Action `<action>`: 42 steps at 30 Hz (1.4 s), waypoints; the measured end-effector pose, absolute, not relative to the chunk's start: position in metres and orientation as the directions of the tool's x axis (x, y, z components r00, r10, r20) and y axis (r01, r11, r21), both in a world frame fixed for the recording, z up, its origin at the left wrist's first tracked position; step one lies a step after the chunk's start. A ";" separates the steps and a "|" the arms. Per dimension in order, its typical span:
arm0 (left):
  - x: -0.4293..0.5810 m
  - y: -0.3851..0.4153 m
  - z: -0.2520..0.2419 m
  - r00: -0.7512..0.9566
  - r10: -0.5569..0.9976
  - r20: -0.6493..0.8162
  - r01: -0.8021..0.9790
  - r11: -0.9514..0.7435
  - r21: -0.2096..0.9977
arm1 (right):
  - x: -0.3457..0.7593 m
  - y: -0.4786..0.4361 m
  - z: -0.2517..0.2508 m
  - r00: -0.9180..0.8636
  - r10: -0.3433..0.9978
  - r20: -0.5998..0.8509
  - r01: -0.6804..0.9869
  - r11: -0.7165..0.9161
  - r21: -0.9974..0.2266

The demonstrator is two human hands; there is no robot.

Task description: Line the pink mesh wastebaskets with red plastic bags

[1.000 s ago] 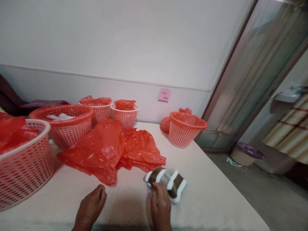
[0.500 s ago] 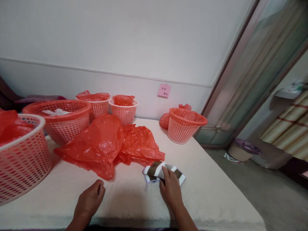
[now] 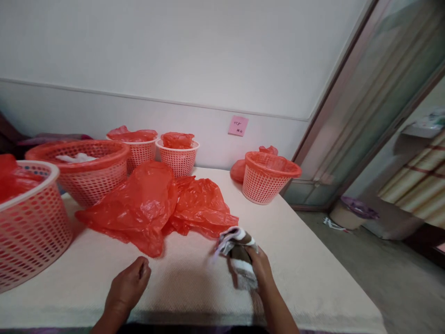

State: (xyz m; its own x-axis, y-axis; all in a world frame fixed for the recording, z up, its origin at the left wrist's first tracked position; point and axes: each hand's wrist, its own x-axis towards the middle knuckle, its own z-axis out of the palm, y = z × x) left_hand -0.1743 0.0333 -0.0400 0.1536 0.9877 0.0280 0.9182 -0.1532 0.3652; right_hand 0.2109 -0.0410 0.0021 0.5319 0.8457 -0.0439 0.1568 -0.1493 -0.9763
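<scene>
My right hand [image 3: 261, 266] grips a striped cloth [image 3: 241, 257] in brown, white and grey, with a pale purple edge. The cloth is folded over and hangs just above the table, a little blurred; part of it is hidden by my fingers. Curled into a fist, my left hand [image 3: 130, 283] rests at the near side of the table, and nothing shows in it. Beyond both hands lie crumpled red plastic bags, a large one [image 3: 144, 199] and a smaller one [image 3: 203, 208] whose right end is close to the cloth.
Red-lined pink mesh baskets stand around the white-covered table [image 3: 187, 283]: a near-left basket [image 3: 31, 232], a wide basket [image 3: 93, 178] holding something white, two at the back, and a right basket [image 3: 264, 183]. A pink note [image 3: 238, 125] is on the wall. The table's right edge drops to the floor.
My right hand has taken hold of the striped cloth and lifted it off the table, folding it over. My left hand stays nearly in place. The view has tilted slightly.
</scene>
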 end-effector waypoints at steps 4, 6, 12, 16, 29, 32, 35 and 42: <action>-0.175 0.034 -0.041 0.154 0.988 0.031 0.919 -0.155 0.362 | 0.206 -0.049 0.003 0.373 0.903 -0.215 -0.008 -0.228 -0.974; -0.175 0.035 -0.042 0.152 0.988 0.034 0.920 -0.154 0.361 | 0.213 -0.051 -0.001 0.370 0.897 -0.240 -0.005 -0.256 -0.967; -0.173 0.036 -0.040 0.150 0.988 0.022 0.920 -0.148 0.364 | 0.255 -0.056 -0.019 0.562 0.812 -0.160 0.180 -0.309 -0.934; -0.173 0.035 -0.037 0.144 0.989 0.023 0.920 -0.143 0.366 | 0.263 -0.058 -0.021 0.586 0.808 -0.070 0.258 -0.267 -0.928; -0.172 0.033 -0.035 0.141 0.990 0.030 0.916 -0.142 0.374 | 0.220 -0.074 0.011 0.292 0.889 0.353 0.749 0.017 -0.662; -0.172 0.033 -0.035 0.136 0.990 0.029 0.915 -0.136 0.379 | 0.201 -0.071 0.006 0.203 0.950 0.237 0.745 0.008 -0.667; -0.173 0.033 -0.034 0.137 0.990 0.027 0.914 -0.137 0.382 | 0.204 -0.063 0.003 0.300 0.929 0.217 0.694 -0.057 -0.717; -0.171 0.032 -0.033 0.139 0.990 0.038 0.916 -0.143 0.375 | 0.225 -0.080 0.021 0.586 0.733 0.344 0.457 0.050 -0.888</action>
State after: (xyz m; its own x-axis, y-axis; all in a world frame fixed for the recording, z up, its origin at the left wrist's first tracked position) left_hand -0.1709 0.0321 -0.0327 0.1388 0.9896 0.0375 0.9159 -0.1427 0.3752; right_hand 0.2247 -0.0800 0.0212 0.5864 0.7335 0.3437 0.4574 0.0504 -0.8879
